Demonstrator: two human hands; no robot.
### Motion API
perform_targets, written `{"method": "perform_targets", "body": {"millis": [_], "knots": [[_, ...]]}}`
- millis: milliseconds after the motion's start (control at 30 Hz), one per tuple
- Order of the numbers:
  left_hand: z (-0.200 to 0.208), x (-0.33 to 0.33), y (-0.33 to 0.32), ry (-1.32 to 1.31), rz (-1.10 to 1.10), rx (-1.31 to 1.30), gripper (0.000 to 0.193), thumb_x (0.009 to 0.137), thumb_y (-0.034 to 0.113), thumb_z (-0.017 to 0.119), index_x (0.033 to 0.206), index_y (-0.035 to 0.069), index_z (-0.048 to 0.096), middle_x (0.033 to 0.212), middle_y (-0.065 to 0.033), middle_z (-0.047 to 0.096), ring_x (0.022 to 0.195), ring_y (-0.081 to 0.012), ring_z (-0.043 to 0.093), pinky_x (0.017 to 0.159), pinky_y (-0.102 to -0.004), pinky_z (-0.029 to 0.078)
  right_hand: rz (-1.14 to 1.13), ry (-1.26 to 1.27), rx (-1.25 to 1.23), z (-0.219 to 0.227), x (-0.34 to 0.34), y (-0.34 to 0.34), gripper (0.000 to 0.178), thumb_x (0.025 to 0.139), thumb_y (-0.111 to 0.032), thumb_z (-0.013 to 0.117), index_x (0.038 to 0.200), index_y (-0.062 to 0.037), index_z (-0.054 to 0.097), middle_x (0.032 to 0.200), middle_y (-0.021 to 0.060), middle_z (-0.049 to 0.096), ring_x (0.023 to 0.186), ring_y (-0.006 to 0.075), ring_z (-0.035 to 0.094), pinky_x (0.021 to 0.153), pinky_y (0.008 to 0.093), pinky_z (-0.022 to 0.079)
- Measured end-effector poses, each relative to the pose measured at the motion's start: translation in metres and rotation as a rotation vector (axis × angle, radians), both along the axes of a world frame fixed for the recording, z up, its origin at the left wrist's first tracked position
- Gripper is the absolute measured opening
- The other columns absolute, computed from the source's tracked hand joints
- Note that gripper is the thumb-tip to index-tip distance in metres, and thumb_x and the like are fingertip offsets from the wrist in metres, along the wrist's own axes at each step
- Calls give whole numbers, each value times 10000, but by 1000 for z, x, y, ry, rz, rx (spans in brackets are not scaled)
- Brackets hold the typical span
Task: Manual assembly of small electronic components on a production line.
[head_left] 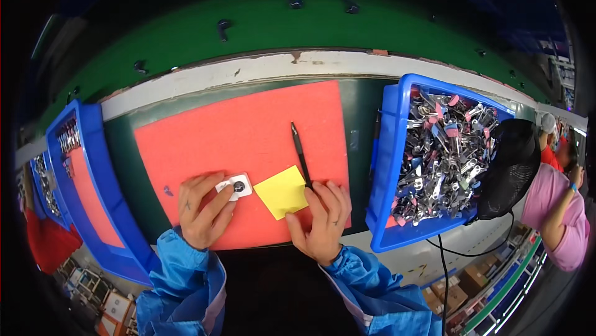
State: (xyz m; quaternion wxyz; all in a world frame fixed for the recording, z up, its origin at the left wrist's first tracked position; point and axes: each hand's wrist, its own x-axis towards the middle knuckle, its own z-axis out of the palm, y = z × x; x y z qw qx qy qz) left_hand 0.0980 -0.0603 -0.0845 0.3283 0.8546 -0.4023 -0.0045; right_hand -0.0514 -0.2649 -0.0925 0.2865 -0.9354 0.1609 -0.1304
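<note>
Our left fingers (216, 206) gather at the left edge of a small white piece (244, 181) with a dark round middle; they touch it, but we cannot tell how firmly they pinch it. Pressing on that one side could tip it or send it skidding away across the mat.

Our right fingers (318, 207) stand apart from the thumb, both touching the near right corner of a yellow note (276, 193), which lies between the two hands. A sideways tug there could crease the paper, and a push leftward could run it into the white piece.

Just beyond the right fingers lies a black pen (298, 143), its near end beside them; a knuckle nudge could set it rolling.

Under everything spreads the pink mat (217, 134), and left of the left fingers a tiny bluish piece (167, 191) could be swept off by the wrist.

Farther right of the right fingers, a blue bin (386, 156) holds heaped metal pieces (444, 156); a swinging elbow could jolt some loose.
</note>
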Motion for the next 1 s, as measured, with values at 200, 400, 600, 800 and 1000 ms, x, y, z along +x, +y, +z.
{"method": "perform_targets", "body": {"millis": [200,400,600,800,1000], "knots": [[-1,0,-1,-16,20,16,381,708,-5,831,1078,30,749,1220,-178,654,1029,-341,637,838,-422,517,56,-12,12,-7,6,-2,544,828,-187,779,1295,20,592,1359,216,541,1308,424,475,1121,546,357],[-14,-7,-14,-109,37,-85,342,768,2,817,1100,35,743,1206,-156,653,1005,-335,658,835,-413,566,72,-104,1,-7,0,-9,548,842,-117,756,1331,26,554,1353,223,540,1291,434,479,1106,519,371],[-20,-20,-22,-139,62,-171,311,814,22,786,1117,39,721,1191,-139,648,1021,-330,659,830,-406,578,139,-193,-12,-4,2,-20,531,847,-90,753,1321,37,552,1324,226,541,1230,427,511,1046,503,423],[-13,-23,-27,-102,53,-116,229,876,99,760,1100,55,737,1230,-131,659,1055,-327,664,880,-415,564,147,-215,92,11,0,-29,417,897,-93,709,1268,38,570,1226,225,599,1164,387,570,1006,424,451],[11,-13,-39,-270,-8,20,174,864,120,733,1013,33,708,1056,-135,645,940,-337,653,838,-443,547,73,-82,-1,16,15,-26,344,899,-108,715,1198,27,612,1120,201,650,1086,351,621,946,412,485]]}}
